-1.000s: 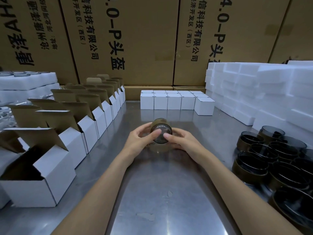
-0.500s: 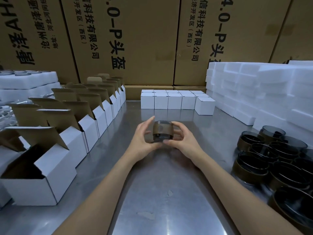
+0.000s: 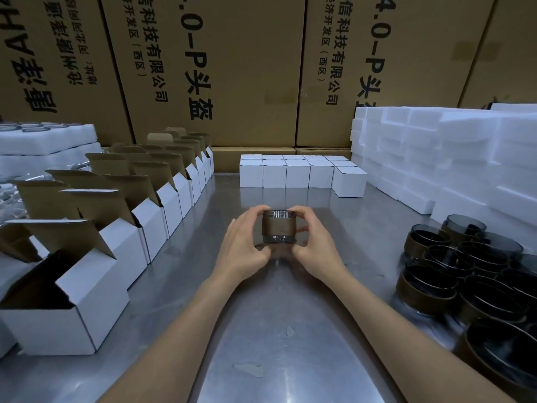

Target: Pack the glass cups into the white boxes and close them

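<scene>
Item 1, glass cup [image 3: 279, 226]: dark smoked glass with a brown paper band round its middle. I have it between both hands just above the steel table [image 3: 261, 330], seen side-on. My left hand [image 3: 242, 248] grips its left side, fingers curled over the top edge and thumb under the base. My right hand [image 3: 315, 248] grips its right side in the same way, fingers wrapped over the top and thumb tucked below.

Item 2, open white boxes [image 3: 122, 245]: a row well to the left of my left fingers, brown-lined lids standing up, running from the near edge towards the back. The nearest one [image 3: 66, 315] lies closest to my left forearm.

Item 3, closed white boxes [image 3: 296, 175]: a block straight beyond my fingertips, against the cardboard cartons [image 3: 247, 68].

Item 4, more banded glass cups [image 3: 470, 274]: a cluster standing well to the right of my right fingers.

Item 5, white foam blocks [image 3: 453, 158]: stacked beyond and to the right of that cluster. Further foam trays [image 3: 43, 141] sit far left, behind the open boxes.
</scene>
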